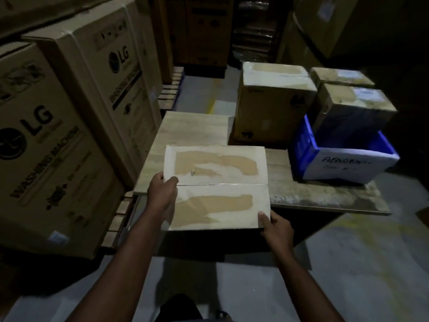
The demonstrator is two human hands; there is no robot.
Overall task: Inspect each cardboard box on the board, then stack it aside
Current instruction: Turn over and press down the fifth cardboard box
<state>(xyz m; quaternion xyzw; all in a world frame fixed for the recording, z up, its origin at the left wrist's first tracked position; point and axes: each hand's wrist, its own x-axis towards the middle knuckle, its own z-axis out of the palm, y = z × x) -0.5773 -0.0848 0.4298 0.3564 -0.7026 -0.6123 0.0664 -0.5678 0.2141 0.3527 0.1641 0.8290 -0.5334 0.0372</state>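
A flat brown cardboard box [216, 187], its white facing torn, lies at the 6 o'clock edge of the pale wooden counter [192, 129] and appears to jut past it. The left grip [162, 194] clasps its 9 o'clock side, thumb on top. The right grip [276, 228] pinches the 5 o'clock corner. Held so thinly, it could tip floorward or swing into the blue plastic crate [301, 147] at 2 o'clock.

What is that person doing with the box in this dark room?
A person holds a flat cardboard box with both hands at the near edge of the wooden board. The left hand grips its left side, thumb on top. The right hand holds its near right corner. Further back on the right are more boxes and a blue crate. Big washing machine cartons stand on the left.
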